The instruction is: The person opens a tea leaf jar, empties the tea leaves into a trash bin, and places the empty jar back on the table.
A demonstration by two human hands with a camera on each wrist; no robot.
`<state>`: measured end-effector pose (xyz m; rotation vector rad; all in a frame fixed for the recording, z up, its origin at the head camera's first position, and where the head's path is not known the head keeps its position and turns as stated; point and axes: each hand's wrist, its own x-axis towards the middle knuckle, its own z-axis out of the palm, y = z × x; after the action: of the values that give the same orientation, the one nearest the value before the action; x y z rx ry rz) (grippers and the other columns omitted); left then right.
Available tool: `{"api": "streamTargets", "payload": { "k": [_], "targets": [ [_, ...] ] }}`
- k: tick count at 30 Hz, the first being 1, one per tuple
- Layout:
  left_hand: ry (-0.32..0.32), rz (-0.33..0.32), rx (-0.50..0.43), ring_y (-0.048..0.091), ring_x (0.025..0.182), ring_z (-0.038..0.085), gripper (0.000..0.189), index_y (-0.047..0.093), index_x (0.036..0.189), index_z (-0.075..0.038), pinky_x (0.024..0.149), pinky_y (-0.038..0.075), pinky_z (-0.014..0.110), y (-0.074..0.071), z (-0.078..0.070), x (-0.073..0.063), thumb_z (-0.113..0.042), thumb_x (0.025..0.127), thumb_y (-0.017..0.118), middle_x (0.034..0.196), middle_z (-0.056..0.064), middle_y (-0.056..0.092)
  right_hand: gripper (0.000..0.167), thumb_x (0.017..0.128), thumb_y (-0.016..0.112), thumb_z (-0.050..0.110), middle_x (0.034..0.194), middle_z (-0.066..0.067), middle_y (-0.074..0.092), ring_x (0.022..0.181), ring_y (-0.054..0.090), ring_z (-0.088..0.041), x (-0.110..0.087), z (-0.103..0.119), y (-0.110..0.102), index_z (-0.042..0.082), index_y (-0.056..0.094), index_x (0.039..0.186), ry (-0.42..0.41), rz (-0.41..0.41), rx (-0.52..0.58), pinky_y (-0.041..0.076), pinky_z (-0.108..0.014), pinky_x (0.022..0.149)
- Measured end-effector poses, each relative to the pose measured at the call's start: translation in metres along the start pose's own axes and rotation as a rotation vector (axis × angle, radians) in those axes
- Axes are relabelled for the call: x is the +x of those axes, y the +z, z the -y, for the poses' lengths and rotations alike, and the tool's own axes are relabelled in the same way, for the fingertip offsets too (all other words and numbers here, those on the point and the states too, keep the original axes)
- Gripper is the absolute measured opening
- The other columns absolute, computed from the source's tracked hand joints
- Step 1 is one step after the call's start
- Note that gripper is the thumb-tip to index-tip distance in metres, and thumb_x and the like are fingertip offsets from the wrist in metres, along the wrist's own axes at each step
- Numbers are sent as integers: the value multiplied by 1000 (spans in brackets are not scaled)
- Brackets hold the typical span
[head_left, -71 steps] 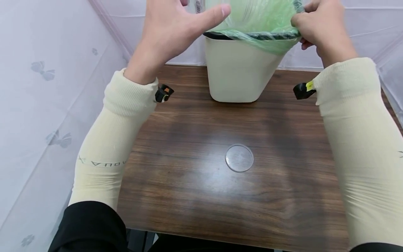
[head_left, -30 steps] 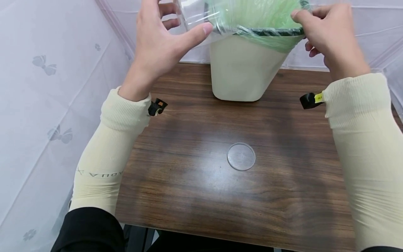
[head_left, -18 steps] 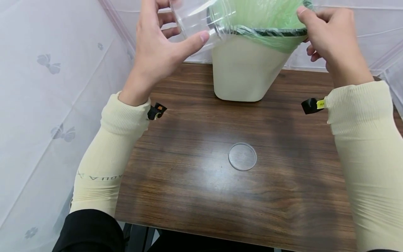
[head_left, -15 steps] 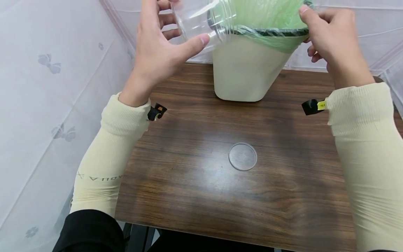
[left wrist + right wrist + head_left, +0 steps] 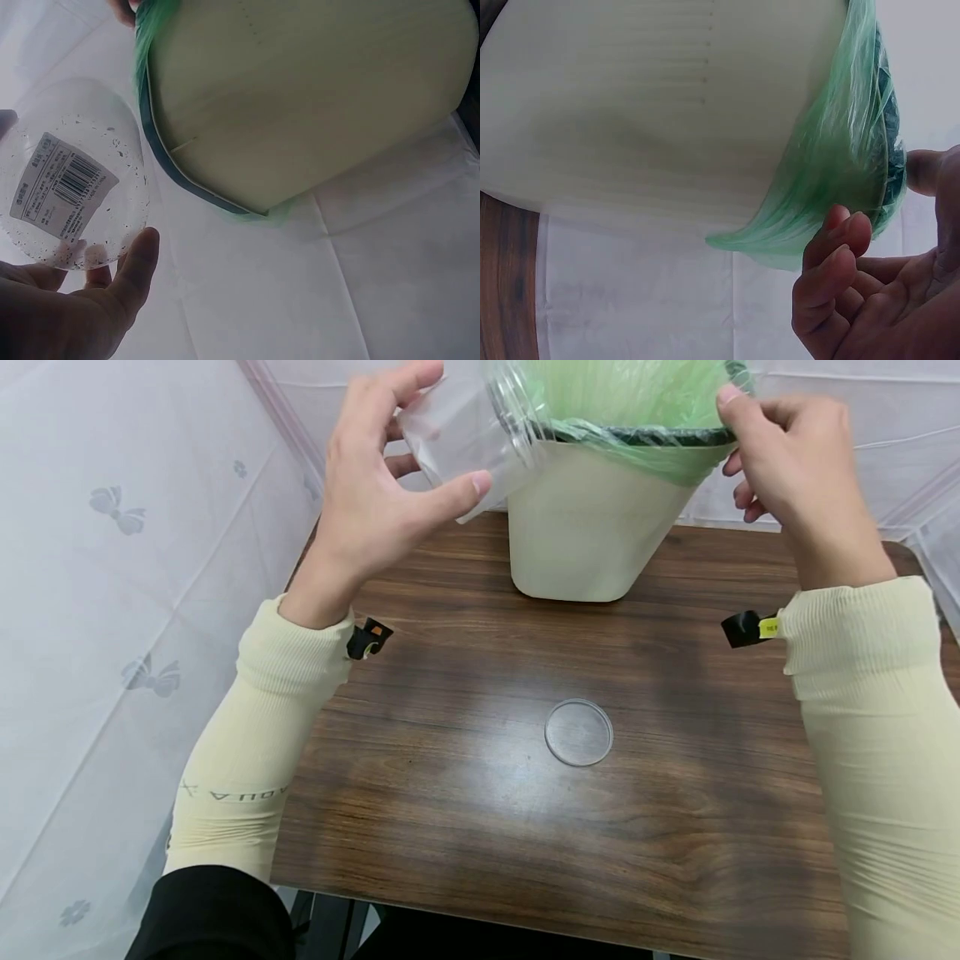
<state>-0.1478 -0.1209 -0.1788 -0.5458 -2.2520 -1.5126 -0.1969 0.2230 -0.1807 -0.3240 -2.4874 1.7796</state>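
Note:
My left hand (image 5: 375,493) grips a clear plastic jar (image 5: 461,435), fingers on its far side and thumb below. The jar lies tilted, its mouth at the left rim of a cream trash can (image 5: 585,527). In the left wrist view, its base bears a white barcode label (image 5: 64,187), and small dark specks cling inside. A green trash bag (image 5: 630,397) lines the can and folds over the rim. My right hand (image 5: 813,477) holds the can's right rim through the bag, thumb at the edge and fingers curled outside, as the right wrist view shows.
A round clear lid (image 5: 578,732) lies flat on the brown wooden table (image 5: 450,827), in front of the can. White patterned sheeting (image 5: 150,593) hangs to the left and behind. A small black wrist camera (image 5: 369,638) sits on each sleeve.
The jar has moved left from over the can to its left rim, and its tilt has shifted. Both hands have come slightly lower in the head view. The right hand stays at the rim.

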Motion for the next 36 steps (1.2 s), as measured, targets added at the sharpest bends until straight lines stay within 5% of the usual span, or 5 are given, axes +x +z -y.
{"api": "streamTargets", "payload": {
  "k": [8, 26, 36],
  "targets": [
    [-20, 17, -4, 52, 110, 13, 75, 58, 140, -6, 90, 53, 30, 0, -1, -4, -18, 72, 85, 120, 2, 46, 31, 91, 72, 47, 76, -1, 63, 39, 50, -16, -4, -3, 0, 18, 72, 102, -18, 5, 6, 45, -24, 40],
    [-49, 70, -37, 58, 112, 16, 74, 49, 133, -3, 87, 49, 29, -1, 1, -13, -20, 70, 85, 128, 5, 61, 53, 90, 74, 44, 77, -4, 61, 41, 50, -14, -19, -9, 3, 8, 64, 128, -52, -13, 40, 43, -22, 40],
    [-19, 92, -48, 54, 123, 13, 72, 48, 129, 5, 103, 37, 23, 1, 2, -20, -14, 70, 83, 125, 12, 62, 67, 90, 75, 42, 83, -5, 61, 43, 50, -14, -25, -8, 6, 8, 54, 144, -55, -3, 59, 44, -22, 42]
  ]
}}
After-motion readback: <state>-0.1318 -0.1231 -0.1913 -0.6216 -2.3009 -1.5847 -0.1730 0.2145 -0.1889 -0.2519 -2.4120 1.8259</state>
